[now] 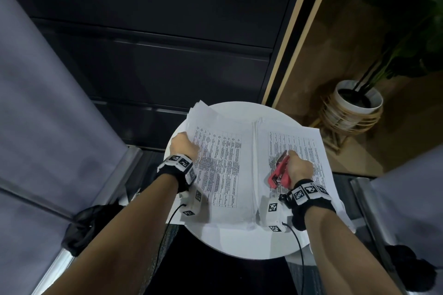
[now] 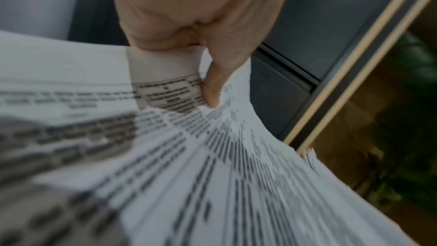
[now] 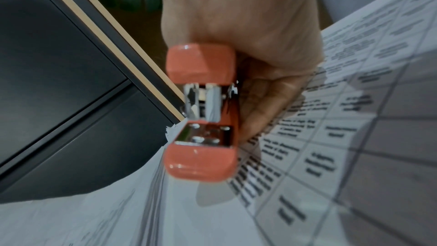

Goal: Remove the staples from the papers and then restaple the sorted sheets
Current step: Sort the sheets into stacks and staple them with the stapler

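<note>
We are pinching the left paper stack (image 1: 215, 165) at centre frame with the left hand (image 1: 183, 148); the right hand (image 1: 299, 169) is gripping the red stapler (image 1: 279, 170) over the right stack (image 1: 297, 151). Advice: square the edges before stapling.

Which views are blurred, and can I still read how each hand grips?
Head view: dim but sharp. Left wrist view: printed sheets streak with blur, yet the left hand plainly pinches them. Right wrist view: mild blur, the right hand holds the red stapler, whose shadow falls on the paper.
</note>
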Action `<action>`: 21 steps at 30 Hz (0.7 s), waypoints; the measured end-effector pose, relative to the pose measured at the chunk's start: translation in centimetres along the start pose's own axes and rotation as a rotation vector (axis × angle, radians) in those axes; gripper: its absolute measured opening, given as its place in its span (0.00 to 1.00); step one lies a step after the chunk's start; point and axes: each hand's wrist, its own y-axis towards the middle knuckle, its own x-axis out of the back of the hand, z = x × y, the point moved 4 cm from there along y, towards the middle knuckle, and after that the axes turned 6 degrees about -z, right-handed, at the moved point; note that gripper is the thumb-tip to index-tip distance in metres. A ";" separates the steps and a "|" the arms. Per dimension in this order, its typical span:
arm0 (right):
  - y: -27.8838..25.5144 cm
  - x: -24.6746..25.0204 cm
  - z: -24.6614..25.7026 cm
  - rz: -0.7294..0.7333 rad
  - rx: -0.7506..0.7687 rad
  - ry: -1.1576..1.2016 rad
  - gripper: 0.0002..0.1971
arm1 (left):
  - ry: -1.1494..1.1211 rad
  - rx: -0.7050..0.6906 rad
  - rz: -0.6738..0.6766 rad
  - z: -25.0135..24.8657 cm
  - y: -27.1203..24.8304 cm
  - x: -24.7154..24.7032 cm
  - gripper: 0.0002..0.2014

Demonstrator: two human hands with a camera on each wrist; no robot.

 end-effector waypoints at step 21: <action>-9.4 -3.3 8.6 0.493 0.292 0.192 0.21 | -0.711 -0.176 0.429 -4.7 -0.9 8.2 0.14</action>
